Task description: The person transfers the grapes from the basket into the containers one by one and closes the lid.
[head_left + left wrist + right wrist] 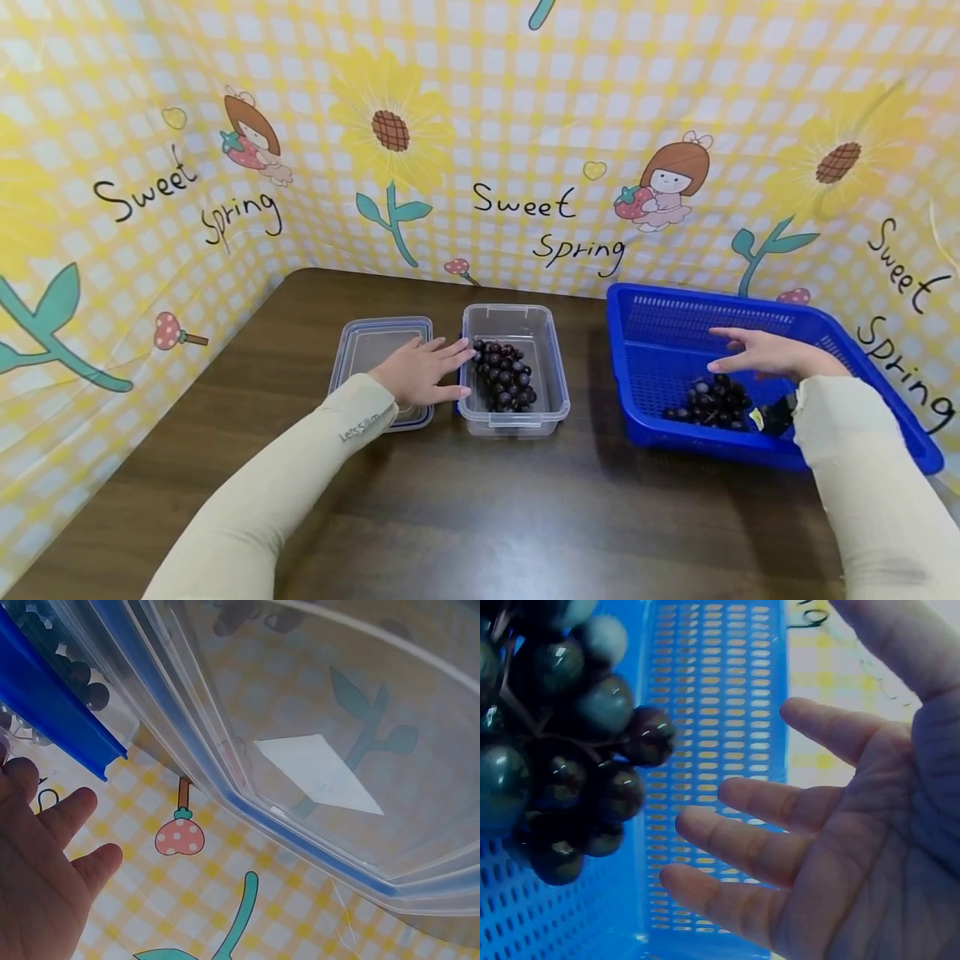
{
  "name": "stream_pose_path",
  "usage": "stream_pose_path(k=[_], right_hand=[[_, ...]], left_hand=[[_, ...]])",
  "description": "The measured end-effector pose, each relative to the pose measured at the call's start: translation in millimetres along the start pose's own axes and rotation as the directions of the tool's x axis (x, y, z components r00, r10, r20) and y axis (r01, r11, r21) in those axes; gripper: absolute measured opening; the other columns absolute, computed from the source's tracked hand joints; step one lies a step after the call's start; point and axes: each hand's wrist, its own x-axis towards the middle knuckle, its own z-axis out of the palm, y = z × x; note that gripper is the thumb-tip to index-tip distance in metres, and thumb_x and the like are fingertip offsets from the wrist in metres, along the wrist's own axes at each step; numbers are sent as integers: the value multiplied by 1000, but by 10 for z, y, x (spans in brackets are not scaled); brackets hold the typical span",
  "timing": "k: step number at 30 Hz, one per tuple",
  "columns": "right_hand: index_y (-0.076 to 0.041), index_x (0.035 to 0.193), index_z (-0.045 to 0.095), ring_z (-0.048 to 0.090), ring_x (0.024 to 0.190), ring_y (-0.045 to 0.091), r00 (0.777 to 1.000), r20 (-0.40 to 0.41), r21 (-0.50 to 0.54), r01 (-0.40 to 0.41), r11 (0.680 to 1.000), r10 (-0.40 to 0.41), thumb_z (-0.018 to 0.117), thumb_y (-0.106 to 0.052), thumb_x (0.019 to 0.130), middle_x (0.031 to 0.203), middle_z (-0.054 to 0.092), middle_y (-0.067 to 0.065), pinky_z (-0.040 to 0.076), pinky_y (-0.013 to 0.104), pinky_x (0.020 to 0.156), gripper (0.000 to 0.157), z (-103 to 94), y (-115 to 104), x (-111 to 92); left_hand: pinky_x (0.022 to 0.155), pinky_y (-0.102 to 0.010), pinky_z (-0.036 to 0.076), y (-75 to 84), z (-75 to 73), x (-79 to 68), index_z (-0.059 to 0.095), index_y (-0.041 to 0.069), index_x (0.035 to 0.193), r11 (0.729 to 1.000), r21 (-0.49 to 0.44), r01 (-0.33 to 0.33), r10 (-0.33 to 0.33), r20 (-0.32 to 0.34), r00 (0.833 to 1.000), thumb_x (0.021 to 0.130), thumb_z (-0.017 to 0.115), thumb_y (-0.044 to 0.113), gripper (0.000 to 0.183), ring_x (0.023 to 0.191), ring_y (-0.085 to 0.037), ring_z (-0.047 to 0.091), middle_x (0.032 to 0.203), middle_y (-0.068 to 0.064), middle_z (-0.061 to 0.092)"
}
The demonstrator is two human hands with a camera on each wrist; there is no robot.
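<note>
A bunch of dark grapes (504, 377) lies inside a clear plastic container (555, 367). My left hand (422, 372) is spread out flat, its fingertips right at the container's left rim, and it grips nothing. Beneath that hand and wrist lies a clear lid (367, 346) with a blue seal, partly covered by them. My right hand (772, 353) hovers over the blue basket (622, 358) with fingers extended and nothing held. Below it in the basket sits another bunch of grapes (708, 402), which the right wrist view shows close beside the open palm (870, 847).
The brown wooden table (480, 508) carries the lid, container and basket in a row from left to right. Behind it and at both sides hangs a yellow checked cloth (517, 125). A small black object (776, 415) shows near my right wrist.
</note>
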Motion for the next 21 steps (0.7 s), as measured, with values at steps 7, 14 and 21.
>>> stream_pose_path(k=[7,14,21], right_hand=[[12,146,0,21,128,63,992,105,57,-81,995,74,56,-35,96,145,1,45,43,63,90,89,18,170,130],[20,142,5,21,127,63,978,173,13,-117,993,113,57,-33,96,141,3,48,42,58,95,87,46,269,181],[18,142,14,18,130,60,958,258,-80,-110,991,127,57,-46,93,143,11,45,35,62,100,92,49,248,280]], left_hand=[[110,-60,18,18,6,-3,24,15,153,1000,-5,-6,6,-1,1000,97,36,58,72,138,-40,27,158,-6,18],[111,-59,17,8,7,-12,23,16,153,1000,-13,-3,3,4,1000,97,35,60,73,139,-40,26,159,-5,15],[110,-61,18,10,-50,-37,27,13,152,999,-36,-28,27,-21,999,93,24,70,83,137,-43,28,158,-8,19]])
